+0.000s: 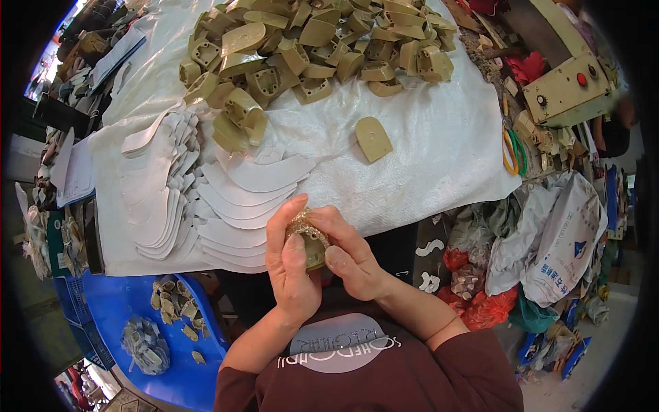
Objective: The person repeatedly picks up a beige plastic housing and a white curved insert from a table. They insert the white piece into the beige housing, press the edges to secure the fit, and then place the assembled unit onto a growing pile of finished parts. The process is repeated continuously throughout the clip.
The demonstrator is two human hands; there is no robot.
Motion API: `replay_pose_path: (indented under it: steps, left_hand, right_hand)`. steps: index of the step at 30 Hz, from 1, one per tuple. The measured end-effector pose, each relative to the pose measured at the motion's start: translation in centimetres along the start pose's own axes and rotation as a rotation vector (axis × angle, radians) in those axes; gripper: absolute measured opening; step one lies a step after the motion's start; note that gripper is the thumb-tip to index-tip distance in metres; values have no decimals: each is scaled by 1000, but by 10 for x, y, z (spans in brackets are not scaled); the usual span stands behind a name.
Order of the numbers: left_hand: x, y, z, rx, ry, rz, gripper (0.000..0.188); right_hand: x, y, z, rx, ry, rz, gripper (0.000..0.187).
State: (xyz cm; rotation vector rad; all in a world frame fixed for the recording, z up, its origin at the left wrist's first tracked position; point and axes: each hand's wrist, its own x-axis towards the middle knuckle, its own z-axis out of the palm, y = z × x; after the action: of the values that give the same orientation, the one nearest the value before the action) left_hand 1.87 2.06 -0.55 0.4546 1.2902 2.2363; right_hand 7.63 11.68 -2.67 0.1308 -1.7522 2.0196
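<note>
One left hand (295,275) and one right hand (357,264) hold a glitter-edged olive hollow piece (314,252) between curled fingers (276,230), at the white-covered worktop's (439,144) near edge, near curved white pieces (240,196).

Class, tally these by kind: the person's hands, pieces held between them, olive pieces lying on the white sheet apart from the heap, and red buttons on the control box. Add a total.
Hands, left hand and right hand: 2
Held piece: 1
Lone olive piece: 1
Red button: 1
Total: 5
</note>
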Motion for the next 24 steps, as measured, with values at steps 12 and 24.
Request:
replay_pose_path:
  steps: [12,24]
  left_hand:
    - [7,9,-10,-2,-120,-176,96]
    - [5,12,-11,500,-141,30,59]
  right_hand:
    - [14,-27,-15,-243,79,129,66]
    - [15,-25,-30,-181,153,73,29]
